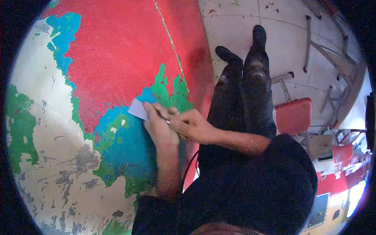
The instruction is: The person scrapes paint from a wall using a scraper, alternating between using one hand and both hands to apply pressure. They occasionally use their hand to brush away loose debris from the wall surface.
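Note:
My left hand (159, 127) lies over the painted surface (113, 51), its fingers closed around a small pale lilac card or flat piece (138, 109). The flat piece sticks out to the left of the fingers, over a blue painted patch. Against the left hand is my right hand (192, 126), its fingers pinched on a thin object with a small shiny part (168, 122). Most of that object is hidden between the hands, and I cannot make out what it is.
Peeling red, blue, green and cream paint covers the surface. A dark cable (190, 161) hangs near its edge. My legs in dark trousers (256, 90) stretch over the tiled floor (231, 23). A red chair seat (293, 116) and metal furniture legs stand to the right.

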Demonstrator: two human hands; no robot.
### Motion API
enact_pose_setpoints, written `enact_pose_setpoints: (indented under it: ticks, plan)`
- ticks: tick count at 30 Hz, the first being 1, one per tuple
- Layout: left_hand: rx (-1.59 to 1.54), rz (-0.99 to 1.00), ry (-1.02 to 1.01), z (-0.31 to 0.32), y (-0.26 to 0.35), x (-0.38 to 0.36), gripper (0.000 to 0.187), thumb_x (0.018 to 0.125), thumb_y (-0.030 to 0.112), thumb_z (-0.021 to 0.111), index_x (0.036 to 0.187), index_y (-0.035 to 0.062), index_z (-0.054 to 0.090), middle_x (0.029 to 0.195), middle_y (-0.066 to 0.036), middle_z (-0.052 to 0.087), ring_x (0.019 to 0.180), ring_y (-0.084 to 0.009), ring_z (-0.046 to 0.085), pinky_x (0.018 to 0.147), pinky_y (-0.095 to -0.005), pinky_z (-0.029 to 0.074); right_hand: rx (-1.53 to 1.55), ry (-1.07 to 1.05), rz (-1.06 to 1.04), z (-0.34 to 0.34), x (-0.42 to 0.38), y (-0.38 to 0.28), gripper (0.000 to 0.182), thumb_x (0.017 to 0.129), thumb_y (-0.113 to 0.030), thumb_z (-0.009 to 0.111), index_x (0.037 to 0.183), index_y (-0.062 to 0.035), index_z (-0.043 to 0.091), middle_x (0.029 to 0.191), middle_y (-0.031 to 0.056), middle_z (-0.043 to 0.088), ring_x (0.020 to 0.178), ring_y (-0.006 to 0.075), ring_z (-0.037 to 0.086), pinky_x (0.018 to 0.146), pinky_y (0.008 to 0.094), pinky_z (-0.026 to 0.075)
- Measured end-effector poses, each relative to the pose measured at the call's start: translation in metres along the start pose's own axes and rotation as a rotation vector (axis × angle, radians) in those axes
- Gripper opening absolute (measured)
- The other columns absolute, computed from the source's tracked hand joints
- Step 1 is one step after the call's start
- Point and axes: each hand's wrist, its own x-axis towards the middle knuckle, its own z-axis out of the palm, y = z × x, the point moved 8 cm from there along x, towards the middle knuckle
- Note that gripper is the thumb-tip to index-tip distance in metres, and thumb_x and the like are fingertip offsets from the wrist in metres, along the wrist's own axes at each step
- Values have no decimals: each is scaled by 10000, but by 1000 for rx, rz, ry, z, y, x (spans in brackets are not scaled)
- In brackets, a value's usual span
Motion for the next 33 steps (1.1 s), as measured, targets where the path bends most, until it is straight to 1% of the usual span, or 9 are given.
enact_pose_setpoints:
  ticks: [2, 3, 6, 11, 14, 21, 24, 29, 33]
  plan:
    - [-32, 32, -23, 24, 21, 6, 338, 968, 368, 364, 766, 103, 420, 583, -6, 382, 539, -174, 449, 569, -352, 446, 45, 12, -58, -3, 19, -14, 348, 899, -236, 526, 638, -7, 548, 550, -18, 464, 525, 63, 406, 461, 265, 339]
    - [-17, 26, -28, 23, 19, 6, 344, 965, 379, 367, 766, 104, 422, 590, -11, 398, 575, -186, 487, 586, -363, 449, 62, -8, -128, -1, 19, -13, 366, 944, -260, 478, 650, -47, 529, 535, -38, 430, 467, 42, 359, 405, 236, 278]
    - [33, -136, 52, -3, -15, -15, 350, 957, 399, 383, 764, 110, 425, 589, -10, 404, 601, -185, 499, 578, -337, 421, 183, -54, 86, 1, -16, -7, 379, 940, -264, 487, 626, -52, 511, 531, -42, 424, 470, 43, 363, 408, 240, 277]
    - [52, 59, -16, 29, 26, 11, 349, 959, 384, 382, 759, 101, 419, 616, -12, 390, 558, -184, 439, 581, -329, 439, 93, 16, -33, -2, 12, -5, 371, 931, -292, 498, 654, -50, 544, 546, -45, 441, 468, 40, 366, 411, 225, 263]
    - [-5, -129, 21, 5, -14, -2, 361, 952, 393, 401, 748, 96, 418, 615, -8, 379, 572, -174, 440, 568, -317, 424, 110, 2, 50, -6, -7, 9, 384, 930, -294, 493, 644, -44, 553, 541, -41, 447, 473, 45, 371, 426, 226, 269]
    - [118, -9, -132, 34, 4, 28, 358, 946, 404, 407, 783, 88, 452, 636, -12, 436, 572, -165, 451, 579, -329, 459, -97, 236, -227, -18, 17, -8, 351, 934, -246, 477, 699, -3, 572, 592, -21, 475, 532, 58, 415, 455, 260, 341]
    - [175, -242, -49, -2, -43, 11, 345, 943, 409, 412, 798, 100, 463, 650, -4, 447, 610, -161, 485, 568, -311, 441, 9, 230, -35, -13, -15, 11, 370, 942, -254, 456, 683, -7, 551, 587, -15, 482, 526, 54, 416, 450, 260, 342]
    - [163, -58, -52, 34, -12, 36, 304, 942, 380, 427, 806, 109, 450, 669, -11, 453, 618, -175, 487, 614, -346, 455, 149, 158, -15, -26, 24, 8, 327, 945, -263, 450, 790, -25, 613, 559, -42, 426, 492, 55, 381, 443, 223, 282]
    - [71, -211, 29, -4, -56, 11, 318, 949, 368, 418, 788, 95, 441, 671, -46, 446, 608, -210, 519, 631, -354, 462, 249, 107, 115, -21, -9, 39, 352, 937, -285, 467, 697, -41, 552, 536, -54, 400, 449, 47, 350, 400, 241, 265]
